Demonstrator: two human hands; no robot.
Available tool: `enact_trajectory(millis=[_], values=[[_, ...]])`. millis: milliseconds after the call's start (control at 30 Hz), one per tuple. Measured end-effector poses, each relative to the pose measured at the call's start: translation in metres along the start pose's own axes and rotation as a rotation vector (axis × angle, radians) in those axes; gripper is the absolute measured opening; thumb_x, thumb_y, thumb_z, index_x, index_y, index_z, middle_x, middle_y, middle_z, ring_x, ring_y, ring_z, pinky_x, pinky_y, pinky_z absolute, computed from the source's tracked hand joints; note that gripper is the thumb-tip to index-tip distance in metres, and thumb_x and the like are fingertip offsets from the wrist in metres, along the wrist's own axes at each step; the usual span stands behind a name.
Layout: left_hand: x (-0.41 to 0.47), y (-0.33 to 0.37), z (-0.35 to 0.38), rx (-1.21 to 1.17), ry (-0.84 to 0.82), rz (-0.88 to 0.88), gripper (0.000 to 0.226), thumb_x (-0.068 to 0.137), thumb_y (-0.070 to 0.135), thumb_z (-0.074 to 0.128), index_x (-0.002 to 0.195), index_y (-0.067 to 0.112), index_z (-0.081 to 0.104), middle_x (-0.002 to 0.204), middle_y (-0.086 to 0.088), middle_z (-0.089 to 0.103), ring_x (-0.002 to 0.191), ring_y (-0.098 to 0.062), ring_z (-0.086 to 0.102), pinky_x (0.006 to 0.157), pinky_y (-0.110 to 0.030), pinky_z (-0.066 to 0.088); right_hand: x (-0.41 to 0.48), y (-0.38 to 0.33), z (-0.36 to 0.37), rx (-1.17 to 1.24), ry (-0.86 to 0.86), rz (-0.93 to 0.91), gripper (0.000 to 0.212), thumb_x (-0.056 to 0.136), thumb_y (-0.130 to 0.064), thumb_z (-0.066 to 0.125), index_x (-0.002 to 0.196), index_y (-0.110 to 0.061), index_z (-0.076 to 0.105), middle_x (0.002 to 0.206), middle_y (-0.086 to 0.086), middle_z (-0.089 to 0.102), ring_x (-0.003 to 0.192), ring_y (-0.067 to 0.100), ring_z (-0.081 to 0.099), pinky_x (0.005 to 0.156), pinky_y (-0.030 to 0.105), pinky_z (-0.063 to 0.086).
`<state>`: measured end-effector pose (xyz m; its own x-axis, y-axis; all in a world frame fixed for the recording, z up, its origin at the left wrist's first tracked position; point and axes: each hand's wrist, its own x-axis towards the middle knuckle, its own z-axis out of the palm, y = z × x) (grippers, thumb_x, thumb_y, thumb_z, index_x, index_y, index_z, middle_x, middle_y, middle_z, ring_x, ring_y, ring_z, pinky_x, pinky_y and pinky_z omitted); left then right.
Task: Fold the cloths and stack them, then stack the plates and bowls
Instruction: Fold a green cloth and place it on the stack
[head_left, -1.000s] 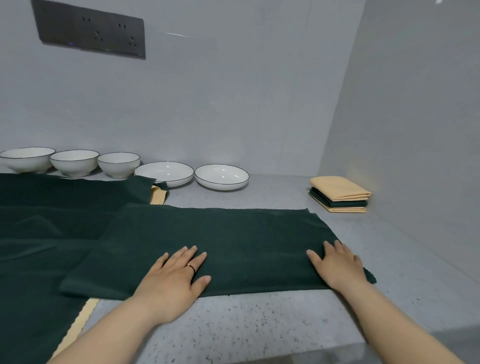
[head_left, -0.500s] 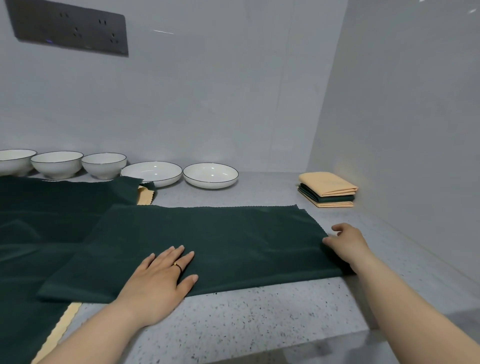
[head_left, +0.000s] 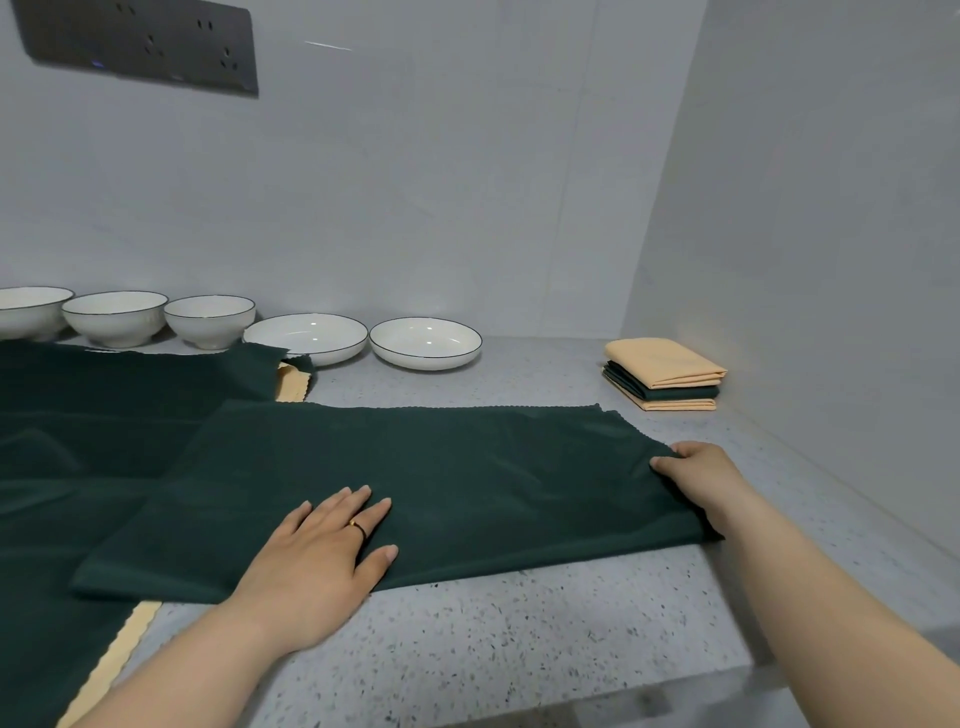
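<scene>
On speckled table (head_left: 519, 649): green cloth (head_left: 441, 483), long strip along near edge; unfolded cloths (head_left: 78, 415) heaped left. Far right by wall: folded stack (head_left: 665, 374). Far left: bowls (head_left: 117, 317), plates (head_left: 426, 343), unstacked. Left grip (head_left: 317, 561) flat, fingers straight, pinning cloth near middle. Right grip (head_left: 696, 473) pinching cloth's right end. Likely next: lift right end, carry left over pinned line, match edges, smooth flat.

Right hand takes the cloth's edge
The right hand (head_left: 698, 480), flat on the near right corner of the dark green cloth (head_left: 441, 467) a second ago, now grips its right edge farther back, fingers curled.
</scene>
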<state>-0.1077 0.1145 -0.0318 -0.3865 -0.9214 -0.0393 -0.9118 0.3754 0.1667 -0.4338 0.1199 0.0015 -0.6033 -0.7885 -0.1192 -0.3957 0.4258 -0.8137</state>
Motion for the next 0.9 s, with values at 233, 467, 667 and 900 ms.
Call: enact_trajectory(millis=[233,467,667,900], values=[[-0.002,0.002,-0.003,-0.003,-0.011,-0.032,0.051,0.100,0.043,0.013,0.148,0.030,0.005,0.156,0.011,-0.002,0.144,-0.004,-0.005,0.116,-0.027,-0.003,0.015,0.001,0.010,-0.088,0.018,-0.007,0.029,0.086,-0.006,0.056,0.058,-0.008,0.049,0.064,0.009,0.050,0.067,0.024,0.046,0.057,0.027,0.034],[0.017,0.071,-0.017,-0.044,0.012,0.300,0.052,0.098,0.046,0.015,0.148,0.032,0.008,0.156,0.012,0.004,0.144,-0.004,0.000,0.115,-0.024,-0.004,0.017,0.000,0.014,-0.043,-0.044,-0.031,0.029,0.088,-0.007,0.058,0.060,-0.013,0.058,0.068,0.006,0.057,0.077,0.026,0.054,0.077,0.032,0.045],[0.065,0.140,0.003,-0.135,-0.097,0.400,0.052,0.100,0.036,0.023,0.149,0.022,0.010,0.157,0.001,0.011,0.145,-0.013,0.007,0.119,-0.033,0.004,0.010,0.011,0.001,0.202,-0.121,-0.066,0.026,0.091,0.004,0.047,0.078,-0.012,0.063,0.074,0.004,0.062,0.065,0.019,0.057,0.040,0.010,0.046],[0.075,0.150,0.023,0.004,-0.164,0.343,0.055,0.100,0.041,0.017,0.149,0.022,0.002,0.157,0.001,-0.008,0.144,-0.013,-0.012,0.117,-0.037,-0.010,0.027,0.013,0.005,0.126,-0.044,-0.065,0.030,0.087,0.003,0.052,0.061,-0.011,0.057,0.065,0.006,0.057,0.059,0.019,0.051,0.055,0.024,0.041]])
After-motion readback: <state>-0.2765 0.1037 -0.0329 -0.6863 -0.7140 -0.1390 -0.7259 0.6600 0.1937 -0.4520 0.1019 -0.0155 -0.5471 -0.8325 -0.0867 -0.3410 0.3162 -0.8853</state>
